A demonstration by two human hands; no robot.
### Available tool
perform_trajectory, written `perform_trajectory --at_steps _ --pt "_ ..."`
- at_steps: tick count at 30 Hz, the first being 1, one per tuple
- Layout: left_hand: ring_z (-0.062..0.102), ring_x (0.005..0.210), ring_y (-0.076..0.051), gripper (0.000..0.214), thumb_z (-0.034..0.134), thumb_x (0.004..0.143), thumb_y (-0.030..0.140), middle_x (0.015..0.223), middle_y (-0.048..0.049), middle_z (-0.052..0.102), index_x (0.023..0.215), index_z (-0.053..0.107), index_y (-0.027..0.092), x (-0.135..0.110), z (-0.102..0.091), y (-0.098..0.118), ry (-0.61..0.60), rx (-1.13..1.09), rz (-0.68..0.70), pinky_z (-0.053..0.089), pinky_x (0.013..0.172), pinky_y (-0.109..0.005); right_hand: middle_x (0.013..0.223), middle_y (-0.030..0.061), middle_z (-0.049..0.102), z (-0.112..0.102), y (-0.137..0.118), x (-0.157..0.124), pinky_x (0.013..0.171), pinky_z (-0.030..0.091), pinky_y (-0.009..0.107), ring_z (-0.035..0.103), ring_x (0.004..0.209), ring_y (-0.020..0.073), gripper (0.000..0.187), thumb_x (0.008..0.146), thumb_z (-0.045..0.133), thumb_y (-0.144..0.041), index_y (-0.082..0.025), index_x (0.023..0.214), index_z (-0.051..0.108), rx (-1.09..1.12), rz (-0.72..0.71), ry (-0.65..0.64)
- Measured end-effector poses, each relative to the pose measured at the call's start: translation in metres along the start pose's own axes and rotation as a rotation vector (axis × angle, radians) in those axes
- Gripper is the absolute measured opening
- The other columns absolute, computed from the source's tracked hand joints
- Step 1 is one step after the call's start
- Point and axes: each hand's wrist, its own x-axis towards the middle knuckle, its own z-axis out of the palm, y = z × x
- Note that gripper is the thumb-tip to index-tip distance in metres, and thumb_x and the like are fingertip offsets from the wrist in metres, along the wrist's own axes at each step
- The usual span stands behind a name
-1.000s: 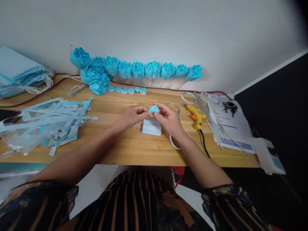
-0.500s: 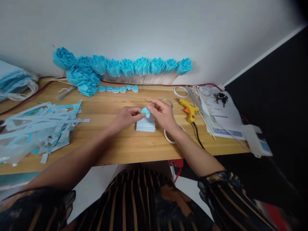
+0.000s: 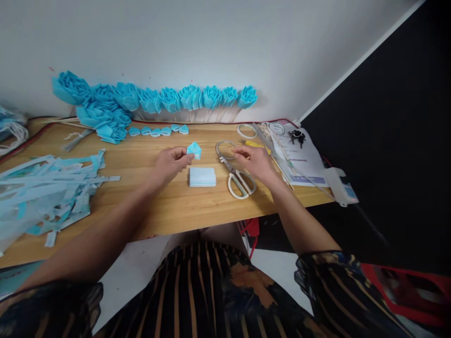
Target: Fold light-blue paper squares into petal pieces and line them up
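The left hand [image 3: 172, 162] alone now holds the folded blue piece [image 3: 194, 149], its fingers clamped on the near left corner, at the far side of the pale stack [image 3: 202, 177] on the worktop [image 3: 169, 209]. The right hand [image 3: 257, 162], which shared this hold moments earlier, has parted from the piece and stands to the right, near the scissors [image 3: 240, 175]; its fingers are curled, but whether their tips meet cannot be told. Two-handed shaping thus appears interrupted.

left fingers [image 3: 184, 161] pinch folded blue piece [image 3: 194, 149]
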Motion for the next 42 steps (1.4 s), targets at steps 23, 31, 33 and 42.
perform_trajectory --at_steps 23,31,33,42 --pt "0.043 0.051 -0.009 0.03 0.064 0.076 0.042 0.056 0.0019 0.054 0.059 0.057 0.017 0.0 0.0 -0.002 -0.065 0.029 0.018 0.034 0.051 -0.023 0.089 0.0037 0.077 0.024 0.007 -0.014 0.072 0.049 0.029 0.068 0.078 0.0176 0.022 0.087 0.062 -0.033 -0.02 0.099 0.075 -0.069 0.028 -0.022" --pt "0.043 0.052 -0.009 0.028 0.064 0.075 0.041 0.056 0.002 0.054 0.06 0.059 0.018 0.0 0.0 -0.003 -0.075 0.024 0.015 0.035 0.051 -0.022 0.097 0.0056 0.076 0.021 0.005 0.008 0.075 0.045 0.032 0.067 0.088 0.0223 0.022 0.091 0.053 -0.021 -0.021 0.095 0.074 -0.335 -0.15 -0.02" --pt "0.043 0.052 -0.009 0.028 0.064 0.075 0.041 0.056 0.0021 0.054 0.06 0.059 0.017 0.0 0.0 -0.003 -0.071 0.021 0.015 0.034 0.051 -0.022 0.093 0.0055 0.075 0.022 0.002 0.014 0.071 0.042 0.031 0.066 0.086 0.0226 0.019 0.092 0.054 -0.023 -0.021 0.09 0.073 -0.419 -0.2 -0.057" --pt "0.043 0.053 -0.009 0.029 0.065 0.074 0.042 0.056 0.0024 0.053 0.06 0.058 0.017 0.0 0.0 -0.003 -0.07 0.006 0.021 0.033 0.051 -0.022 0.093 0.0084 0.075 0.027 -0.02 0.02 0.06 0.03 0.031 0.064 0.084 0.0234 0.016 0.088 0.056 -0.022 -0.021 0.091 0.072 -0.649 -0.233 -0.166"
